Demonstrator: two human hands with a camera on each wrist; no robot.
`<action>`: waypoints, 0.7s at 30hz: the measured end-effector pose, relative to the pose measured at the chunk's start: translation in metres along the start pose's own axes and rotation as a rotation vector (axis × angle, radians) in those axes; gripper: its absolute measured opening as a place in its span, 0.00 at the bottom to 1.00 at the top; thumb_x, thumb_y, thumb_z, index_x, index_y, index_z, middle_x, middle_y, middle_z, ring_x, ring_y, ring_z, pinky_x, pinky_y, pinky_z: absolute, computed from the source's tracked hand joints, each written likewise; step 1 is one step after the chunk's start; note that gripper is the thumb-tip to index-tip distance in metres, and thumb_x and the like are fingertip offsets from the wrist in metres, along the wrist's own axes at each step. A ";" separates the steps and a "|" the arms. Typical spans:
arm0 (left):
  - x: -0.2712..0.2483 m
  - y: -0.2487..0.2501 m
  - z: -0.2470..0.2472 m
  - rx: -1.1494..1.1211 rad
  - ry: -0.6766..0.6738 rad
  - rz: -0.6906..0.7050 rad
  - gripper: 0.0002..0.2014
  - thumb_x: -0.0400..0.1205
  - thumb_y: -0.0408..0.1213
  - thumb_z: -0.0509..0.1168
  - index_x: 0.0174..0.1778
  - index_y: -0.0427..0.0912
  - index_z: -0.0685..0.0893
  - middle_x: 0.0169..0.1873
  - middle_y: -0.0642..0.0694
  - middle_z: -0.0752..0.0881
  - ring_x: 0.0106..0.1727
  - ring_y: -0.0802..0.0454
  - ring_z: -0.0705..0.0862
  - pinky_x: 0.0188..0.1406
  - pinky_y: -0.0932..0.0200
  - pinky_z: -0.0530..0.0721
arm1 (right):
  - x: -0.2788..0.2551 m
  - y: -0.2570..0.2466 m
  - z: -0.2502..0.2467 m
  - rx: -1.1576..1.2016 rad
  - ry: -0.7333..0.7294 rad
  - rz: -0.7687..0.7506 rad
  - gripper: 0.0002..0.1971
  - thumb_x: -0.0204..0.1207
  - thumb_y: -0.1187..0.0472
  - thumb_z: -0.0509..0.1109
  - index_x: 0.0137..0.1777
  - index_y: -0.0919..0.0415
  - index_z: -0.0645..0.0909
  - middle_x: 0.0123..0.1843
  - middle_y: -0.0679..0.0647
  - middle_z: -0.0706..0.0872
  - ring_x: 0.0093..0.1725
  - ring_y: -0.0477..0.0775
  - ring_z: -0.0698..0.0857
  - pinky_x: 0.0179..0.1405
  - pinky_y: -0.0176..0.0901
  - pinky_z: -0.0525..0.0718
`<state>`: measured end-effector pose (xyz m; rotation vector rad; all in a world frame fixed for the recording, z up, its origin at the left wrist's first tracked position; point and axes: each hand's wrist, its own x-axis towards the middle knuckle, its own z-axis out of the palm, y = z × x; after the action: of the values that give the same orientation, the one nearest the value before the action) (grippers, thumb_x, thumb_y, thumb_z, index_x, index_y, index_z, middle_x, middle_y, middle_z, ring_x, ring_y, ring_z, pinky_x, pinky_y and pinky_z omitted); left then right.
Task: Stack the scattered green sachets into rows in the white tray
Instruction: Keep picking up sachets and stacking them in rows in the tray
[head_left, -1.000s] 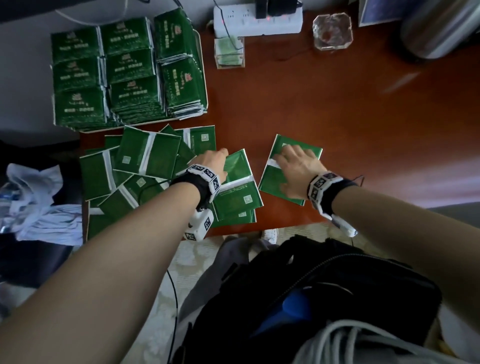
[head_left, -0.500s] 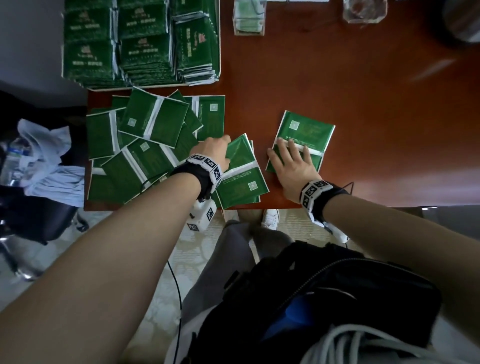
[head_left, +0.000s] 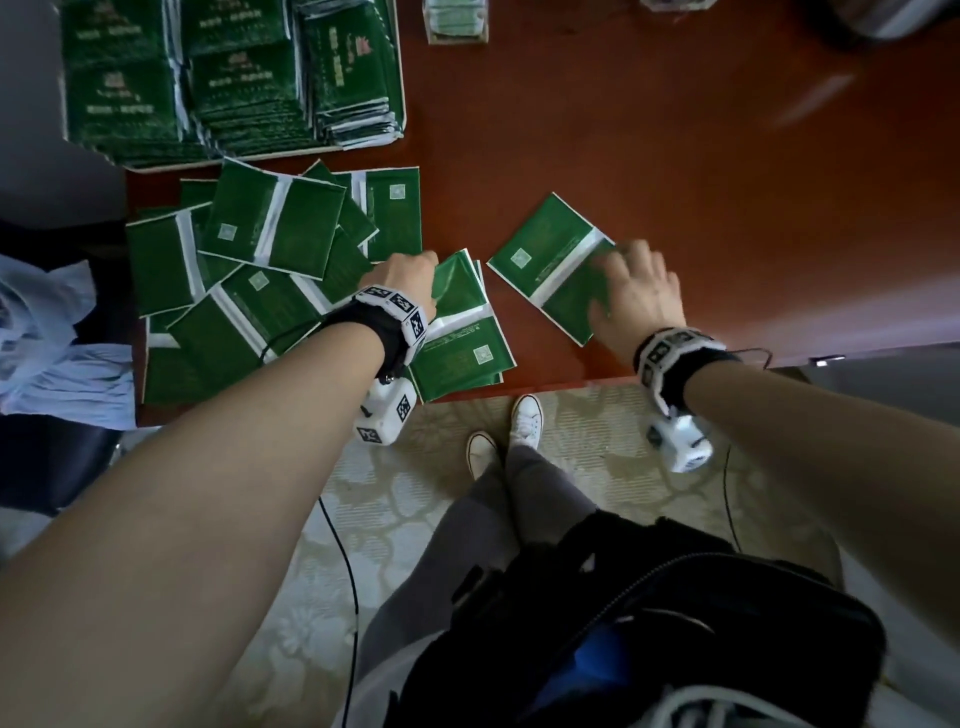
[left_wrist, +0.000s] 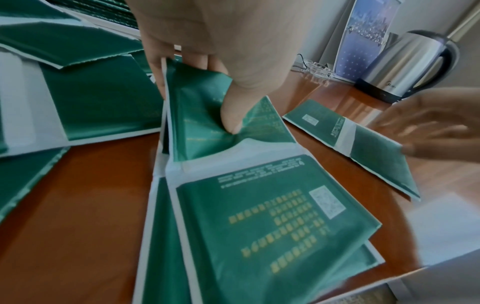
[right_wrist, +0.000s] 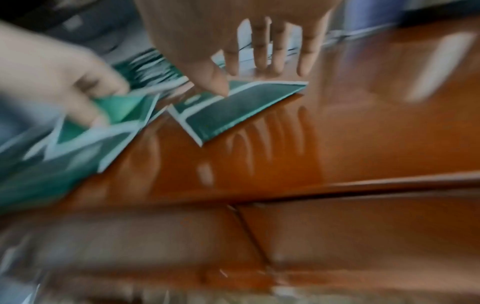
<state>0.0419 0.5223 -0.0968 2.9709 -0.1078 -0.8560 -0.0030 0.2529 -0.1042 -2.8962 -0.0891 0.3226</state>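
Observation:
The white tray (head_left: 260, 157) at the back left holds rows of stacked green sachets (head_left: 244, 78). Several loose sachets (head_left: 270, 228) lie overlapping on the red-brown table below it. My left hand (head_left: 421, 267) pinches the far end of a small sachet stack (head_left: 462, 343) near the front edge. In the left wrist view its thumb (left_wrist: 230, 121) dents the top sachet (left_wrist: 262, 216). My right hand (head_left: 623, 283) rests with straight, spread fingers on a single sachet (head_left: 545, 249) lying flat to the right; the thumb (right_wrist: 217, 86) touches that sachet (right_wrist: 233, 111).
The table's front edge (head_left: 571, 383) runs just behind both wrists. A steel kettle (left_wrist: 410, 63) and a clear glass piece (left_wrist: 315, 71) stand at the back right. A small clear holder (head_left: 457, 23) sits beside the tray. Pale cloth (head_left: 57, 332) lies left of the table.
The single sachet has turned under my right hand, which now lies on its right end. My left hand keeps its hold on the small stack. The head view has tipped downward.

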 end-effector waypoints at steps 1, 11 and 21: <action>0.001 0.000 0.001 0.004 0.001 -0.004 0.10 0.82 0.35 0.70 0.55 0.39 0.76 0.37 0.42 0.82 0.36 0.43 0.84 0.34 0.52 0.83 | 0.004 -0.004 -0.001 0.084 0.038 0.195 0.28 0.74 0.55 0.74 0.72 0.62 0.71 0.71 0.63 0.71 0.68 0.67 0.73 0.65 0.63 0.77; 0.009 0.007 0.003 0.041 -0.024 -0.088 0.09 0.82 0.31 0.69 0.56 0.38 0.78 0.36 0.42 0.80 0.38 0.42 0.83 0.36 0.51 0.82 | 0.053 -0.020 0.003 0.471 -0.066 0.876 0.41 0.68 0.59 0.83 0.73 0.63 0.61 0.71 0.64 0.74 0.64 0.65 0.82 0.56 0.50 0.80; 0.019 0.010 -0.036 -0.112 -0.096 -0.165 0.20 0.79 0.35 0.71 0.67 0.45 0.81 0.54 0.41 0.88 0.45 0.42 0.83 0.41 0.54 0.82 | 0.082 -0.001 -0.049 0.467 -0.128 0.459 0.28 0.73 0.72 0.64 0.72 0.59 0.65 0.51 0.58 0.73 0.45 0.62 0.80 0.46 0.53 0.87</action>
<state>0.0763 0.5118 -0.0762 2.8649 0.1778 -0.9867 0.0880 0.2499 -0.0750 -2.3993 0.5600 0.5248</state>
